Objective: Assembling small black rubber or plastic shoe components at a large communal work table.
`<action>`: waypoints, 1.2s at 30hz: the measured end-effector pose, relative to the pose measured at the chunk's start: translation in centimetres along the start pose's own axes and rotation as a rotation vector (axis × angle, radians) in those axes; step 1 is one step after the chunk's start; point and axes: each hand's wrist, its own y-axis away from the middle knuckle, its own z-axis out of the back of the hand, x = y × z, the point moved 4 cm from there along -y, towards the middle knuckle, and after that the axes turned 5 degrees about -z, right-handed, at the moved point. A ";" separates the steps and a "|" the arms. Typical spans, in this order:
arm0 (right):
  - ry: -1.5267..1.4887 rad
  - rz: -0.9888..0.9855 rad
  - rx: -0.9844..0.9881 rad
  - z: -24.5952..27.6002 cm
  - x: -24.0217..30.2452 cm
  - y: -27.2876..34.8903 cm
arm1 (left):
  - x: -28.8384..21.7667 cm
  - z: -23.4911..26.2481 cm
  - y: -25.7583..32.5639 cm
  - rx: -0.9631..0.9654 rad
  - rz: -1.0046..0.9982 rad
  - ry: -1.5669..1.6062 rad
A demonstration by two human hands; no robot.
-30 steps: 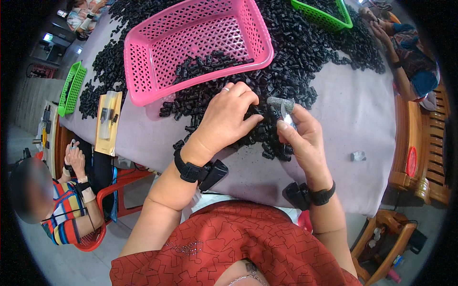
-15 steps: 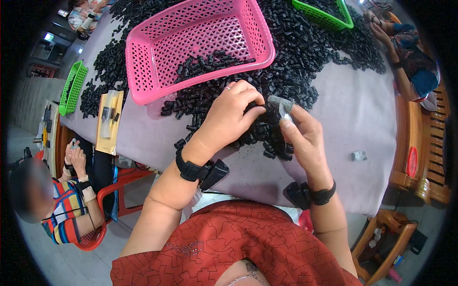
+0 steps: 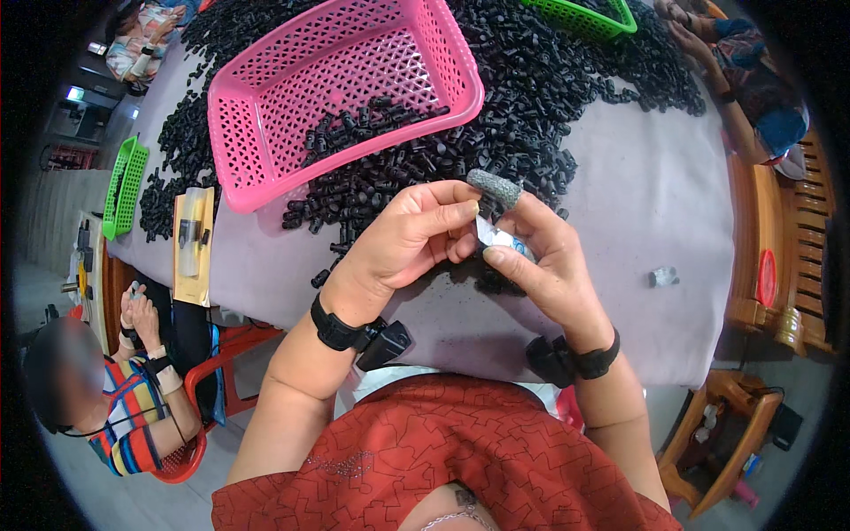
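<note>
My right hand (image 3: 556, 264) is closed, pinching a small whitish piece with a blue mark (image 3: 508, 239) between thumb and fingers. A speckled grey finger sleeve (image 3: 496, 187) covers its index fingertip. My left hand (image 3: 398, 234) meets it on the left, fingers curled and thumb pressed toward the forefinger beside the white piece; whatever it grips is hidden. Beyond both hands spreads a heap of small black tubular parts (image 3: 531, 115). A pink perforated basket (image 3: 361, 152) stands tilted on the heap, partly filled with the same parts.
Green baskets (image 3: 126, 188) stand at the far left and far right top. A yellow board (image 3: 184, 288) with a clear tube lies left. A small greyish piece (image 3: 663, 278) rests on the grey tablecloth (image 3: 646, 195). Other people (image 3: 146, 411) sit left and around the table; wooden chairs stand right.
My hands have come closer together, and the left thumb now sits right by the white piece. The finger sleeve has swung over toward my left fingers. The view has shifted slightly.
</note>
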 end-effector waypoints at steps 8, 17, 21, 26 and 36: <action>-0.082 -0.014 -0.003 -0.3 0.0 0.1 | 0.7 0.2 -0.1 0.083 0.074 0.231; -0.028 -0.010 0.010 0.0 0.1 0.1 | 0.7 0.0 0.0 0.136 0.081 0.278; -0.004 -0.036 0.018 0.1 -0.1 0.1 | 0.9 -0.1 -0.2 0.126 0.096 0.337; -0.055 -0.029 0.041 -0.2 0.6 0.1 | 0.5 -0.3 -0.1 0.152 0.068 0.311; -0.108 -0.041 0.080 -0.2 0.8 0.0 | 0.9 -0.1 0.0 0.112 0.089 0.253</action>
